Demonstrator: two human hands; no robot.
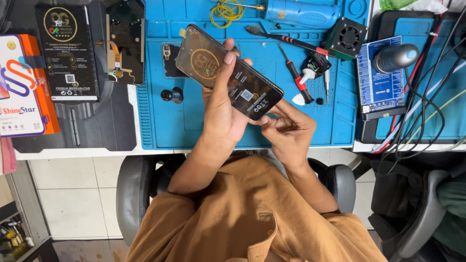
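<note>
Your left hand held the black glossy phone screen panel; your right hand pinched its corner film, not yet peeled

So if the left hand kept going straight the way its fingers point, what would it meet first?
The left hand points up past the phone screen it holds; next in line looks like the yellow wire coil, though depth is unclear.

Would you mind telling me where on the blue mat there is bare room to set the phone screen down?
The blue mat is bare along its lower left, bordered by the small black bottle above and the left hand beside it. A smaller patch lies right of the right hand, below the red screwdriver. The top edge is crowded with tools, yellow wire and a fan.
</note>
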